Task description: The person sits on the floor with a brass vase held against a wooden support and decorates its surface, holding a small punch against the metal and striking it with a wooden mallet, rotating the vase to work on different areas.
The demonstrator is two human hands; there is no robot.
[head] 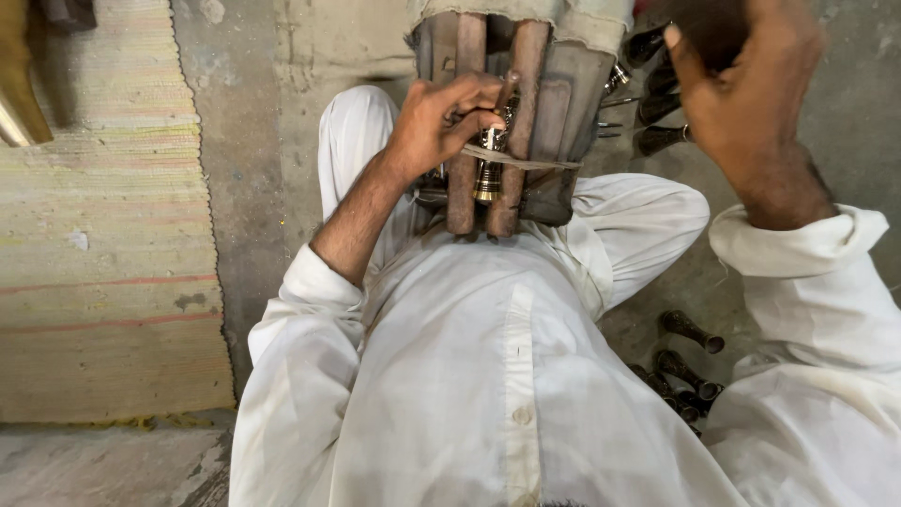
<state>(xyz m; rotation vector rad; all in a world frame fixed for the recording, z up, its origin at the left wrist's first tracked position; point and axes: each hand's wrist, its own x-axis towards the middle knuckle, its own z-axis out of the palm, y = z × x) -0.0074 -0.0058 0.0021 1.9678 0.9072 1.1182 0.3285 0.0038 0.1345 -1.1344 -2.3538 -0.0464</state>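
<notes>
Between wooden bars (466,141), brass fitting (487,174) upright.

Wooden clamp block (526,103) is set betw. the knees, ahead of the torso; brass fitting (488,174) is seated in its centre slot. Woven mat (103,235) lies left; loose metal parts (685,361) are scattered on floor (244,141), lower right.

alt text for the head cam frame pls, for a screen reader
Seated person in white: left hand steadies a small brass-and-metal part clamped between wooden bars; right hand is raised, gripping something dark. Dark metal pieces lie on the concrete floor beside a woven mat.
</notes>
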